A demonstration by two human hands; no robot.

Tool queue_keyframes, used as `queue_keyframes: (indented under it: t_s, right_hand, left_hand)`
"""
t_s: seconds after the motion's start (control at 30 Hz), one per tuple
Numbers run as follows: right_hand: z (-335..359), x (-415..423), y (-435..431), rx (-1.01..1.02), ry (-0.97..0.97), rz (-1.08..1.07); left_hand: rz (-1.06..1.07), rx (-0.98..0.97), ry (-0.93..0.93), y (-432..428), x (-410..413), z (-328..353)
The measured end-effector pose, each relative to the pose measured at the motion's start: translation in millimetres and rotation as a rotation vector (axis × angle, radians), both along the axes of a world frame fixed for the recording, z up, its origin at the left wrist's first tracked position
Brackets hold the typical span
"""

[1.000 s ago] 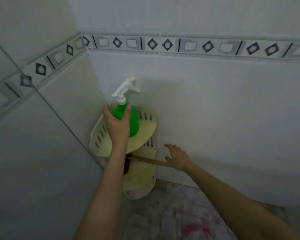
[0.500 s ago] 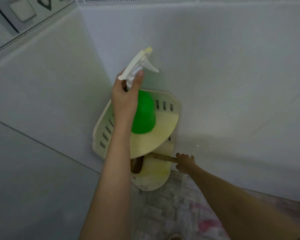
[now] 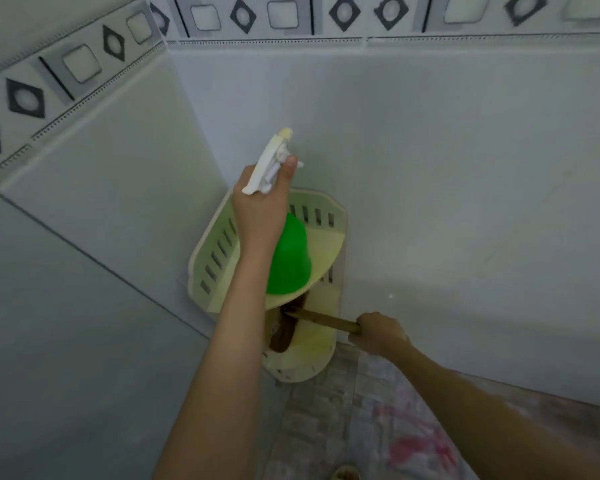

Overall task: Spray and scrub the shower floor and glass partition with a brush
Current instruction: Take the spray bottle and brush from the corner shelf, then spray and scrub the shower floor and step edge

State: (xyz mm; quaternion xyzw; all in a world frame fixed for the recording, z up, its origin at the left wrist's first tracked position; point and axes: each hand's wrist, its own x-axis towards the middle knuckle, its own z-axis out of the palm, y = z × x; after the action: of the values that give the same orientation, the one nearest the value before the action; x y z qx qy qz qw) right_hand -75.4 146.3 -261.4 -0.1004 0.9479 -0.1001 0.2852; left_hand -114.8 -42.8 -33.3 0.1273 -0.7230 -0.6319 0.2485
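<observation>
**Both hands on the tools at the corner shelf**

The left hand (image 3: 260, 216) was wrapped round the neck of the spray bottle (image 3: 290, 261), thumb up alongside the white trigger head (image 3: 269, 164); that grip seemed chosen to carry the bottle and fire it without re-gripping. The green body hung below the wrist over the upper tier of the corner shelf (image 3: 201, 268); whether its base touched the tier could not be told. The nozzle pointed up towards the tiled wall (image 3: 447, 150), not at any surface due for cleaning.

The right hand (image 3: 378, 332) was curled tight round the far end of the brush handle (image 3: 323, 320), low and out to the side; that was probably so the brush could slide out sideways from under the upper tier. The dark brush head (image 3: 284, 332) lay in the lower tier, tucked beneath the bottle.

Below the shelf lay the shower floor (image 3: 319, 420), mottled tile with a pink stain (image 3: 416, 445) near the right forearm. No spraying or scrubbing looked begun; this read as the fetching step, both tools collected at once.
</observation>
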Motion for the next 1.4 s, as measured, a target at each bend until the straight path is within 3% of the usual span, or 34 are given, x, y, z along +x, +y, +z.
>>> queue_keyframes:
  t_s: [0.27,0.43,0.7,1.1,1.4]
  right_hand:
    - [-13,130,142,-0.071,-0.004,-0.398]
    - [-51,215,224,-0.107,0.025,-0.724]
    - [-179,280,305,-0.133,0.063,-1.086]
    - [-507,271,390,-0.109,0.100,-1.240]
    - [-633,282,383,-0.165,0.118,-1.365]
  left_hand:
    - [-0.190,-0.177,0.068,66,80,5]
    - [-0.352,-0.195,0.060,133,123,-49]
    - [-0.703,-0.262,-0.246,243,151,-279]
    - [-1.146,-0.557,-0.543,296,142,-682]
    - [-1.241,-0.663,-0.553,289,184,-820]
